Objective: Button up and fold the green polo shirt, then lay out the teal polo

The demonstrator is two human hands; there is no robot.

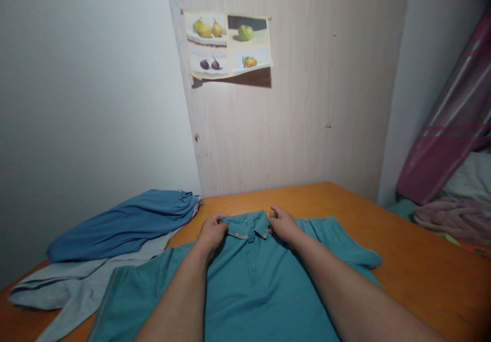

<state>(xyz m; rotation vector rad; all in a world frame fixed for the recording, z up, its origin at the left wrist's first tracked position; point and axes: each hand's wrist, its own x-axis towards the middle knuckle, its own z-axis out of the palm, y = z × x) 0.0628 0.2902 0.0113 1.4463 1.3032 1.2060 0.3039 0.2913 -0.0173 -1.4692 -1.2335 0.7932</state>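
A teal polo shirt (253, 291) lies flat, front up, on the orange wooden table (414, 260), collar pointing away from me. My left hand (212, 232) pinches the left end of the collar (247, 224), fingers closed on the fabric. On the collar's right end rests my right hand (283, 224), its fingers curled on the cloth at the shoulder. Both forearms stretch over the shirt's chest.
A blue garment (126, 224) and a grey garment (76, 285) are piled on the table's left side. A wood-panel wall with a fruit poster (229, 45) stands behind. Striped pink fabric (452, 122) and bedding lie at the right.
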